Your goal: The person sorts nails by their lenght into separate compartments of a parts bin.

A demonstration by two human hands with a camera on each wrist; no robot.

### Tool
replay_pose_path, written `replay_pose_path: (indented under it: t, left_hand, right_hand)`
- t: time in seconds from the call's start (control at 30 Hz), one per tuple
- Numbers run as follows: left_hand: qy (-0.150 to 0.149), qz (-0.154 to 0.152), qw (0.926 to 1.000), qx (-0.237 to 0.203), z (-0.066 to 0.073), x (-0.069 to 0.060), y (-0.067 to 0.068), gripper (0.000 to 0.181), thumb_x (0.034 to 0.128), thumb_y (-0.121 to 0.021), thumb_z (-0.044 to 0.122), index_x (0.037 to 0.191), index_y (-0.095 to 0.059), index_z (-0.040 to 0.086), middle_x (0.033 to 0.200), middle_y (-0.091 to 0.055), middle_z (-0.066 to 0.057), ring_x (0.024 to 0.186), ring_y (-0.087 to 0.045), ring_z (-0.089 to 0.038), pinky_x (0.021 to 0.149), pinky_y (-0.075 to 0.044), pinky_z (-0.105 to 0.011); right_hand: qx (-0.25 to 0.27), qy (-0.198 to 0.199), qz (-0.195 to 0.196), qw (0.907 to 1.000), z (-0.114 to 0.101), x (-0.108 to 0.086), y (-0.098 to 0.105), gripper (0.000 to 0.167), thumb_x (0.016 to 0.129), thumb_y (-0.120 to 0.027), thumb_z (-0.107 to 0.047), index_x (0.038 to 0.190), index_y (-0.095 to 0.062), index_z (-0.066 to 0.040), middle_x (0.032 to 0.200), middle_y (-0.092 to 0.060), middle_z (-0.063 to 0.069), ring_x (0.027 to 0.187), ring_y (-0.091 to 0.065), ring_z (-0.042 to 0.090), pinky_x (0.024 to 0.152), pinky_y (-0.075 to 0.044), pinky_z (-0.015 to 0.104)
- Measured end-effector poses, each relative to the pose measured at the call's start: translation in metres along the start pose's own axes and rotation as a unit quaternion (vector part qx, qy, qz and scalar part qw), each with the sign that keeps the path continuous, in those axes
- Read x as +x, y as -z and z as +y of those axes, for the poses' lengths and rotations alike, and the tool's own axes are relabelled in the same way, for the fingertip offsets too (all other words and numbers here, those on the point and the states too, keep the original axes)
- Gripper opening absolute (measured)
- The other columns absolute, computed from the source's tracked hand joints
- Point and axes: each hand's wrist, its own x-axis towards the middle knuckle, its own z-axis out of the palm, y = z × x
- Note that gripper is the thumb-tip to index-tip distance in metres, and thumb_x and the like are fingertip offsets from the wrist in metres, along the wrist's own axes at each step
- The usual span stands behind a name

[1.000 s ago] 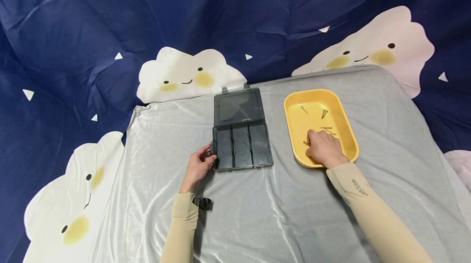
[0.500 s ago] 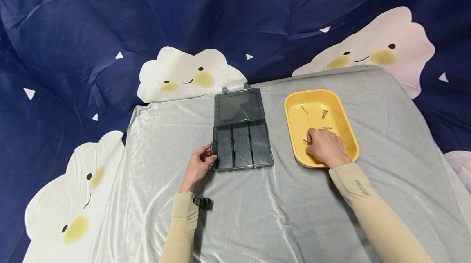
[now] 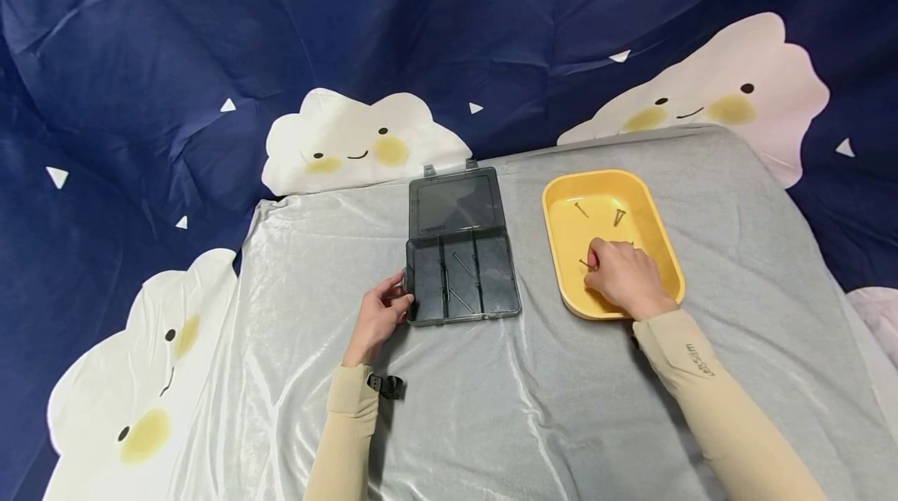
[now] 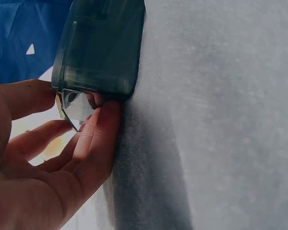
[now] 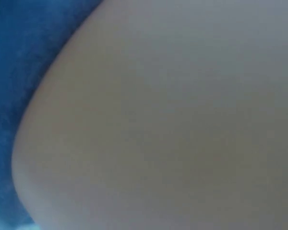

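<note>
A dark translucent compartment box [image 3: 498, 283] lies with its lid [image 3: 457, 203] folded back. Thin screws [image 3: 461, 300] lie in its middle compartment. My left hand [image 3: 377, 319] grips the box's left side; the left wrist view shows the thumb at the upper rim and fingertips low on the wall [image 4: 103, 52]. Inside the yellow tray [image 3: 553, 209], my right hand [image 3: 622, 276] has curled fingers and pinches a screw [image 3: 586, 263], whose end sticks out to the left. The hand hides part of the tray floor. Only blurred skin fills most of the right wrist view.
Loose screws [image 3: 619, 217] lie toward the tray's far end, with a single screw [image 3: 581, 209] to their left. Grey velvety cloth [image 3: 463, 407] covers the table. Behind it hangs a dark blue curtain [image 3: 393, 33] with cloud prints.
My right hand has shifted slightly right and away from me, and the pinched screw has moved with it. Screws near the tray's middle are now mostly hidden. The left hand and box stay put.
</note>
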Motion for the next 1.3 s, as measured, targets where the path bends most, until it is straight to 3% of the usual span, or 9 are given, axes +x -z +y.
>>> replay_pose_path:
  t: [0.17,0.43,0.73,1.0,1.3]
  left_hand:
    - [0.003,-0.009,0.9999,-0.007,0.002,-0.001,0.002,0.053,0.0893,-0.065,0.003,0.14,-0.05,0.005,0.118,-0.061,-0.025,0.078,-0.059,-0.013,0.061,-0.05,-0.022]
    - [0.004,-0.02,0.9998,0.002,0.025,-0.013,0.001,0.053,0.09,-0.062,0.001,0.141,-0.047,-0.001,0.119,-0.059,-0.03,0.083,-0.061,-0.021,0.063,-0.051,-0.025]
    - [0.002,-0.001,1.0,-0.008,-0.001,0.001,-0.001,0.052,0.0895,-0.065,0.005,0.14,-0.052,0.008,0.117,-0.061,-0.023,0.076,-0.058,-0.007,0.06,-0.05,-0.021]
    - [-0.002,0.008,0.9999,-0.008,-0.002,0.001,-0.002,0.055,0.0863,-0.068,0.007,0.139,-0.053,0.009,0.114,-0.062,-0.017,0.076,-0.06,-0.005,0.059,-0.051,-0.021]
    - [-0.006,0.001,1.0,-0.008,-0.001,0.002,-0.001,0.055,0.0869,-0.066,0.003,0.14,-0.051,0.007,0.115,-0.061,-0.021,0.073,-0.058,-0.005,0.059,-0.05,-0.02]
  right_hand:
    - [0.007,-0.005,0.004,1.0,-0.003,-0.001,0.005,0.012,0.073,-0.064,-0.011,0.076,-0.053,-0.012,0.07,-0.054,0.004,0.066,-0.052,0.028,0.055,-0.035,0.036]
    - [0.013,0.003,0.019,0.9997,-0.008,-0.003,0.016,0.012,0.077,-0.066,-0.01,0.076,-0.054,-0.012,0.07,-0.053,0.004,0.066,-0.051,0.027,0.055,-0.034,0.034]
    - [0.021,0.017,0.054,0.9982,-0.018,-0.006,0.026,0.011,0.077,-0.066,-0.01,0.077,-0.056,-0.012,0.071,-0.055,0.003,0.066,-0.052,0.026,0.055,-0.035,0.034]
    - [0.03,0.038,0.086,0.9951,-0.025,-0.009,0.033,0.01,0.077,-0.068,-0.008,0.079,-0.059,-0.011,0.073,-0.058,0.003,0.066,-0.054,0.025,0.057,-0.039,0.038]
    - [0.036,0.042,0.096,0.9938,-0.032,-0.008,0.037,0.01,0.08,-0.068,-0.012,0.08,-0.058,-0.013,0.075,-0.059,0.002,0.068,-0.055,0.024,0.059,-0.039,0.036]
